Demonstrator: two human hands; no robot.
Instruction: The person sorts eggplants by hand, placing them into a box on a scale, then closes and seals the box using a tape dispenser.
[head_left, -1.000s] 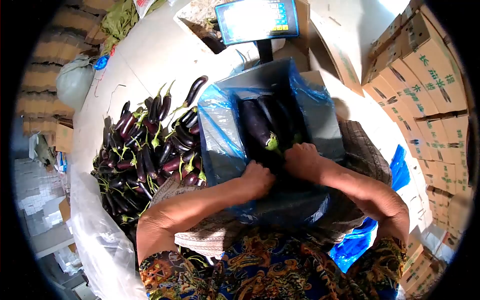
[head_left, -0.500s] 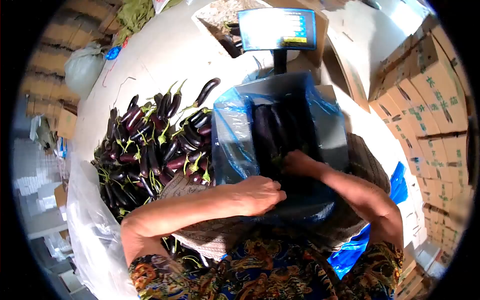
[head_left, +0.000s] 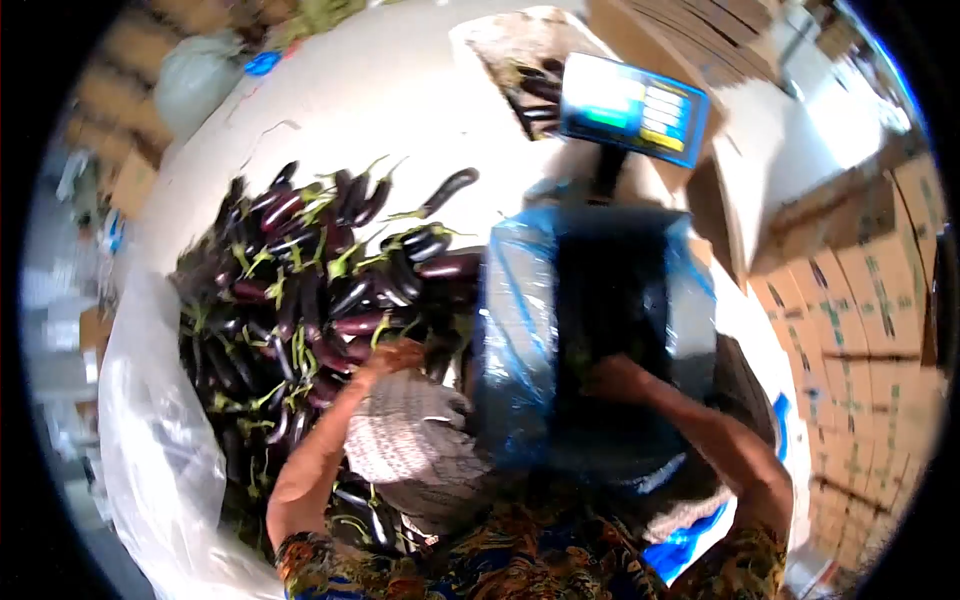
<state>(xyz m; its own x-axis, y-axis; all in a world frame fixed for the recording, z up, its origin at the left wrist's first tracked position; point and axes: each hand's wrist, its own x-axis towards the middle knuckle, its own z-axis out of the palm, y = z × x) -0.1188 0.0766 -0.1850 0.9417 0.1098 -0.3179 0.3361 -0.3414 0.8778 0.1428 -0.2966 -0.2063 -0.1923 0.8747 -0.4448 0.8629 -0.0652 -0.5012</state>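
Note:
My left hand point(head_left: 398, 355) is over the right edge of a heap of dark purple eggplants point(head_left: 290, 300) with green stems, its fingers blurred among them. My right hand point(head_left: 615, 378) reaches into an open box lined with clear blue plastic film point(head_left: 520, 330). Deep shadow hides its fingertips and most of the box's contents; dark eggplants point(head_left: 600, 290) show faintly inside. The box stands in front of a scale display point(head_left: 633, 108). One eggplant point(head_left: 449, 192) lies apart at the heap's upper right.
Behind the display is a white-lined container point(head_left: 490, 45) with a few eggplants in it. Stacked cardboard boxes point(head_left: 850, 290) line the right side. Clear plastic sheeting point(head_left: 150, 430) borders the heap at left, and a filled pale bag point(head_left: 197, 85) sits at the upper left.
My left hand has left the box's near edge and moved left to the eggplant heap. My right hand stays inside the box. The camera view has shifted left.

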